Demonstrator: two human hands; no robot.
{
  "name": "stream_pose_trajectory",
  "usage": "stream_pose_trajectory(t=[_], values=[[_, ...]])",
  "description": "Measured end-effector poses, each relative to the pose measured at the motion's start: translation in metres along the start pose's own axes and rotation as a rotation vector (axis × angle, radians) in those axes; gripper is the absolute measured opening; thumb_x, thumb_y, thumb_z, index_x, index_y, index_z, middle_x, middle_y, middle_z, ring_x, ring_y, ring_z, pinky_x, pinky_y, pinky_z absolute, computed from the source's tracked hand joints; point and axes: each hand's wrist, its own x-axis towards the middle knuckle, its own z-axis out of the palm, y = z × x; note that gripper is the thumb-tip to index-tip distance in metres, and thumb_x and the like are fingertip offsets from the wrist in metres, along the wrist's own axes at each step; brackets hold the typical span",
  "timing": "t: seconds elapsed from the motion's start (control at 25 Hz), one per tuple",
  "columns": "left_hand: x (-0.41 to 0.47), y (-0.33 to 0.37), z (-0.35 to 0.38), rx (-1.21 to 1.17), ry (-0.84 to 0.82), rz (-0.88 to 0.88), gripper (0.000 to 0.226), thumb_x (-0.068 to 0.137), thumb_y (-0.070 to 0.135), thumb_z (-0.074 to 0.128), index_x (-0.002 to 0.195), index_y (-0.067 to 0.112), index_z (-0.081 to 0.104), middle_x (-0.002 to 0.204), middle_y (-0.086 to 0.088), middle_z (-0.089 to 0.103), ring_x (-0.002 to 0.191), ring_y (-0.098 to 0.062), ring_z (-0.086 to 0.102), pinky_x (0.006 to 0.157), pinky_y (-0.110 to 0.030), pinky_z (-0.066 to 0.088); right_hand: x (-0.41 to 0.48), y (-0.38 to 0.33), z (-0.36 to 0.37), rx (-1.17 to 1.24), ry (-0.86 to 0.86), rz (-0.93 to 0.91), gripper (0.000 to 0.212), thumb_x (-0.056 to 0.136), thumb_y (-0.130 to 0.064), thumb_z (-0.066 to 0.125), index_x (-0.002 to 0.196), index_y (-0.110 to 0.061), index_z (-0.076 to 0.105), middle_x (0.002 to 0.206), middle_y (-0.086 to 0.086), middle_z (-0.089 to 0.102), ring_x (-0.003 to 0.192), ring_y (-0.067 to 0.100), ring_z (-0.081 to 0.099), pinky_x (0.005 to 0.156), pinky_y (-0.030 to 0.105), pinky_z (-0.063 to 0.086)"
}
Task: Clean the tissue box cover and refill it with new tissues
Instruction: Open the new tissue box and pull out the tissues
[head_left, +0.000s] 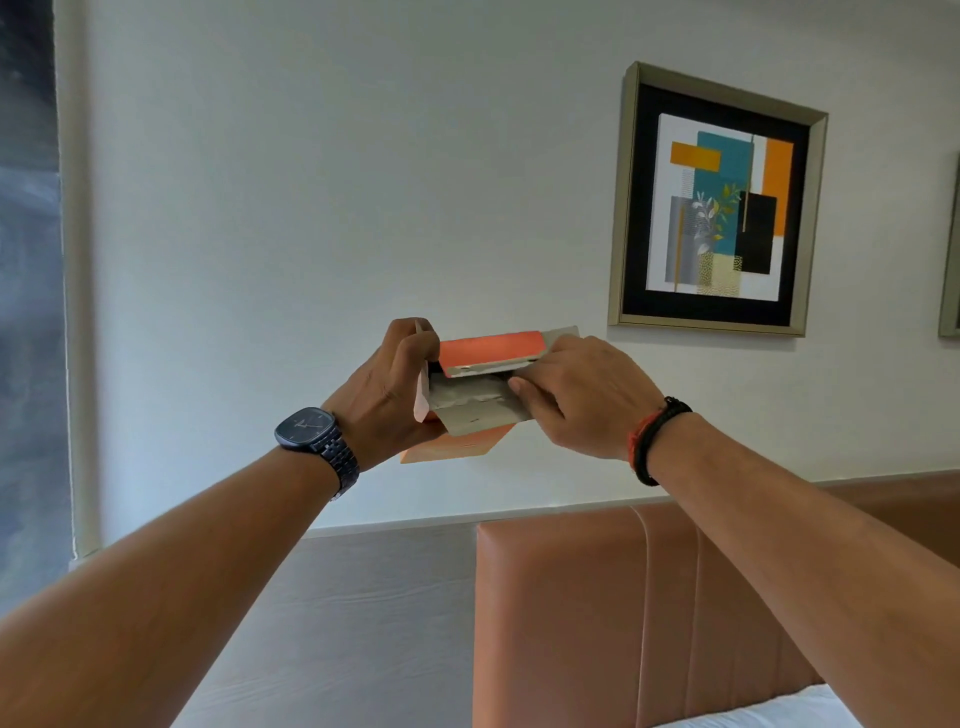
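I hold an orange cardboard tissue box (491, 349) up in front of the white wall, at chest height. Its end flaps stand open and show grey inner card (475, 410). My left hand (387, 395), with a dark watch on the wrist, grips the box's left end and a side flap. My right hand (582, 397), with red and black bands on the wrist, pinches the grey flaps at the right end. The tissues inside are hidden. No tissue box cover is in view.
A framed abstract picture (717, 202) hangs on the wall to the upper right. A brown padded headboard (623, 597) stands below, with white bedding (769, 714) at the bottom right. A dark window area (28, 312) runs down the left edge.
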Motion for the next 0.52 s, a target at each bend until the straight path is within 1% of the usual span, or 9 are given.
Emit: stream_pose_trajectory(t=[0.08,0.16,0.28,0.32,0.4,0.44,0.52], values=[[-0.001,0.000,0.000,0.012,-0.005,0.002,0.078,0.054,0.013,0.090,0.106,0.015,0.032,0.105,-0.023,0.049,0.069,-0.032,0.053,0.054,-0.033,0.050,0.002,0.000,0.000,0.019,0.030,0.081,0.030,0.096,-0.025,0.041,0.108,-0.017,0.068,0.092,0.007,0.073,0.076,0.027,0.064,0.067,0.031,0.047],[-0.002,0.001,0.001,0.029,-0.020,0.014,0.077,0.054,0.015,0.090,0.105,0.015,0.032,0.104,-0.023,0.049,0.066,-0.029,0.051,0.052,-0.030,0.048,0.004,-0.001,0.000,0.088,0.001,0.185,0.026,0.095,-0.018,0.047,0.115,-0.016,0.064,0.097,0.011,0.072,0.083,0.029,0.065,0.071,0.032,0.052],[-0.002,0.005,0.003,0.023,-0.028,0.019,0.075,0.055,0.016,0.089,0.105,0.014,0.033,0.105,-0.023,0.049,0.066,-0.026,0.049,0.052,-0.028,0.045,0.008,-0.002,0.003,0.215,-0.041,0.246,0.028,0.093,-0.013,0.052,0.118,-0.015,0.064,0.101,0.013,0.070,0.089,0.030,0.064,0.071,0.027,0.047],[-0.001,0.006,0.003,0.020,-0.026,0.025,0.074,0.056,0.017,0.088,0.105,0.014,0.033,0.104,-0.023,0.049,0.068,-0.023,0.048,0.053,-0.026,0.044,0.010,-0.003,0.003,0.255,-0.064,0.238,0.030,0.092,-0.012,0.054,0.120,-0.015,0.064,0.103,0.013,0.070,0.093,0.029,0.064,0.074,0.028,0.048],[0.001,0.008,0.004,0.018,-0.027,0.052,0.073,0.056,0.017,0.087,0.106,0.012,0.034,0.103,-0.024,0.050,0.072,-0.019,0.044,0.056,-0.023,0.041,0.012,-0.006,0.000,0.311,-0.151,0.214,0.037,0.091,-0.013,0.058,0.127,-0.018,0.061,0.110,0.010,0.070,0.100,0.028,0.064,0.084,0.031,0.051],[0.001,0.009,0.004,0.015,-0.032,0.065,0.072,0.057,0.018,0.086,0.106,0.012,0.034,0.103,-0.025,0.051,0.072,-0.019,0.042,0.056,-0.023,0.040,0.014,-0.007,-0.003,0.325,-0.202,0.212,0.040,0.091,-0.015,0.059,0.131,-0.021,0.058,0.114,0.009,0.069,0.102,0.027,0.063,0.088,0.030,0.050],[0.004,0.013,0.004,0.003,-0.035,0.085,0.066,0.060,0.023,0.080,0.106,0.013,0.034,0.103,-0.026,0.051,0.070,-0.018,0.042,0.056,-0.022,0.039,0.017,-0.009,-0.006,0.329,-0.289,0.210,0.045,0.092,-0.019,0.060,0.135,-0.026,0.053,0.120,0.007,0.067,0.105,0.025,0.062,0.090,0.027,0.047]])
